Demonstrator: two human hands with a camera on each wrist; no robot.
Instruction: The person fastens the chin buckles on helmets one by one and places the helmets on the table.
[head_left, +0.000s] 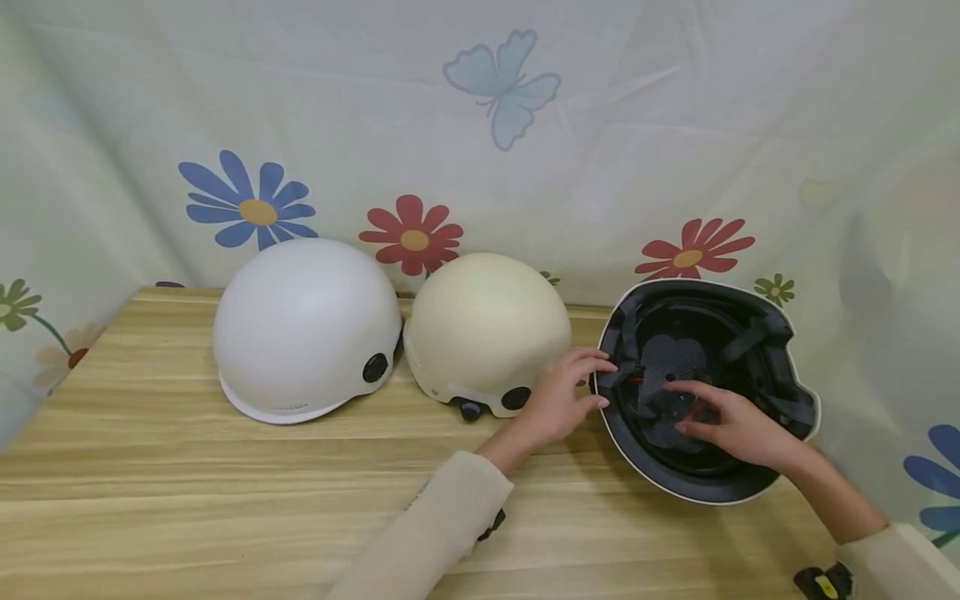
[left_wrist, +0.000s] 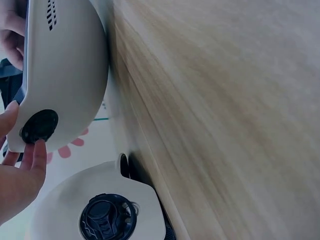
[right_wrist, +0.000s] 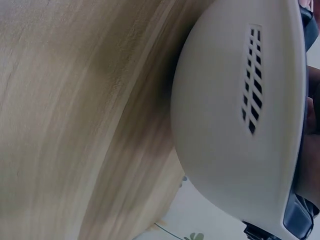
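An upturned helmet (head_left: pixel 808 417) with a pale shell and black lining lies at the right of the table, its inside facing up. My left hand (head_left: pixel 558 400) holds its left rim; in the left wrist view those fingers touch the shell beside a round black disc (left_wrist: pixel 40 126). My right hand (head_left: pixel 738 429) reaches inside, thumb and index finger bent and apart above the grey mesh pad (head_left: pixel 671 358). Nothing is visible between them. Black straps (head_left: pixel 750 337) cross the lining. In the right wrist view the shell (right_wrist: pixel 220 115) hides most of the right hand.
Left of my left hand stands a cream helmet (head_left: pixel 487 325), dome up, with a black knob (head_left: pixel 471 411) at its lower edge. A white helmet (head_left: pixel 300 325) touches or nearly touches it further left. Behind the wooden table (head_left: pixel 187 500) hangs a flowered curtain (head_left: pixel 337 100).
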